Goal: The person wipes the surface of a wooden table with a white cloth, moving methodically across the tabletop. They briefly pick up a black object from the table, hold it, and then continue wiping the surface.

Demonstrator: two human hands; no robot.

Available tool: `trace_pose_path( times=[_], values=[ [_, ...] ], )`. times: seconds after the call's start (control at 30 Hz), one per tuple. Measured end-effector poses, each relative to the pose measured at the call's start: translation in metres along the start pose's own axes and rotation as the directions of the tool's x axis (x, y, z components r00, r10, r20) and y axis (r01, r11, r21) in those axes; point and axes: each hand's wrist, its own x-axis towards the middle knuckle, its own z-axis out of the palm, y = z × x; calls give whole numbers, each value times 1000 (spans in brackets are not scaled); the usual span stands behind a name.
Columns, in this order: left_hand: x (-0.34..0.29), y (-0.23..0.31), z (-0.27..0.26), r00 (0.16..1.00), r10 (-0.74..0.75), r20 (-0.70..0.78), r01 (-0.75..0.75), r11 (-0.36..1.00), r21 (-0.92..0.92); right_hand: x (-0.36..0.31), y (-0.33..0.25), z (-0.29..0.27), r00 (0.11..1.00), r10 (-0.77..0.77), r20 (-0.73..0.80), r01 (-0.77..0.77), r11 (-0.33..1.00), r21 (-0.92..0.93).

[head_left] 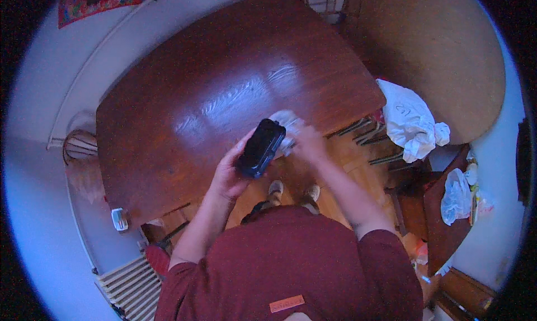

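My left hand [230, 173] is closed around a black smartphone-shaped device [260, 147], held tilted above the near edge of the table. Its dark flat face points up toward me. Just to the right, my right hand [307, 143] grips a crumpled whitish cloth [286, 118], partly behind the device's upper end. That hand is a little smeared, and its fingertips are not clear. Whether the cloth touches the device I cannot tell.
A dark brown wooden table [235, 58] spreads before me, with light glinting off its top. At its right stands a tied white bag [408, 119]. A clear plastic bag [456, 195] lies farther right. A white slatted rack [131, 290] is at lower left.
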Motion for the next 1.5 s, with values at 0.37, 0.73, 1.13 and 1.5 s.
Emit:
trace_pose_path(
  times=[0.37, 0.73, 1.13, 1.5],
  values=[
    [0, 3, 39, 986, 154, 69, -166, 960, 225, 0, 49, -7, 896, 442, -40, -443, 897, -6],
    [7, -5, 78, 936, 351, 11, -293, 764, 574, 15, 86, -51, 958, 284, -40, -286, 957, -54],
    [18, -13, 65, 982, 116, 149, -104, 991, -86, -6, -5, -25, 983, 125, 131, -129, 991, 24],
    [23, -15, 48, 990, 27, 140, 19, 949, -314, 4, 198, -79, 778, 580, -241, -608, 792, -58]
  ],
)
